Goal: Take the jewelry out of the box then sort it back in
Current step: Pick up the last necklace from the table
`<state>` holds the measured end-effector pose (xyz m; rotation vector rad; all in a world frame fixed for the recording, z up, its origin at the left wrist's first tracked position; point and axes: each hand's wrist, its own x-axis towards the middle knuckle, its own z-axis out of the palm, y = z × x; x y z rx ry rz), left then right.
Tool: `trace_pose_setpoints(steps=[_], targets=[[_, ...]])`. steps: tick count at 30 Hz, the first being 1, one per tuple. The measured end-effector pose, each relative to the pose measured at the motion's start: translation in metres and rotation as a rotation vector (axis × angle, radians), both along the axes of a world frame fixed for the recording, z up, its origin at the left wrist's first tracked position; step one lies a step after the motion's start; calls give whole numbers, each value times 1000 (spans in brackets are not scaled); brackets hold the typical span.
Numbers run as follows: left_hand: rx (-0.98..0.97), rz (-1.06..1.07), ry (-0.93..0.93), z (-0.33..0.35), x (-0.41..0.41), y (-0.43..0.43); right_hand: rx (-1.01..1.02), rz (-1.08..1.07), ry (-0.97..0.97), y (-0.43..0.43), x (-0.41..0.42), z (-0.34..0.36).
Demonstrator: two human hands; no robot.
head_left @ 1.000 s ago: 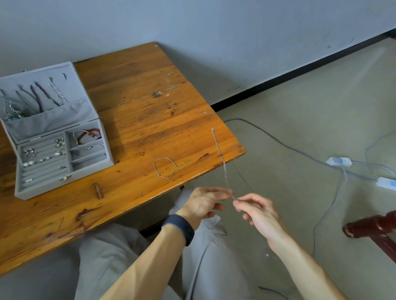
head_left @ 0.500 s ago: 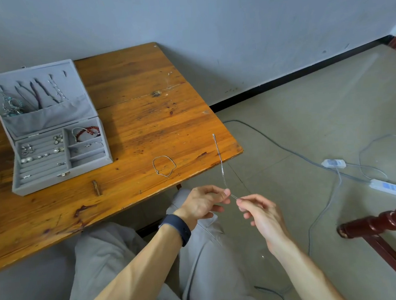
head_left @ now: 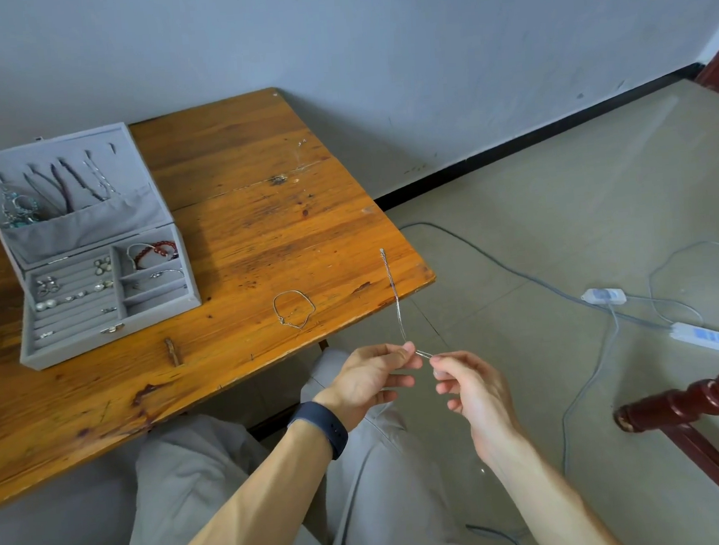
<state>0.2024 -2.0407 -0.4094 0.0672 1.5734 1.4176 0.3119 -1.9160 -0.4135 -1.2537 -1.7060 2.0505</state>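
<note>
- Left hand (head_left: 370, 379) and right hand (head_left: 466, 388) each pinch a thin silver chain (head_left: 395, 297) at the fingertips, above the lap, just off the wooden table (head_left: 259, 220).
- Chain runs from the fingers across the table's near corner; resting or lifted, cannot tell.
- Grey jewelry box (head_left: 109, 344) stands open at table left, red bead bracelet (head_left: 156, 250) in its back right compartment.
- Thin bracelet (head_left: 294, 309) lies loose between box and chain.
</note>
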Motion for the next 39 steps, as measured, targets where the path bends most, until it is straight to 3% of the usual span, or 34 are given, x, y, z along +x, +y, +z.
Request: trace_pose_setpoints(steps=[8,15,25,32,35,39], targets=[[90,141,-134,-1,4,4,-86,-93,54,-1,-1,0],[181,288,-284,21,-19,4,-6,12,15,3,-2,2],[285,404,-144,62,-91,-58,21,142,-52,28,-5,11],[68,327,79,66,-116,-106,11,370,61,30,-36,30],[35,366,99,70,-126,-120,104,518,93,31,-51,43],[139,433,62,82,-138,-125,243,647,89,32,-73,58]])
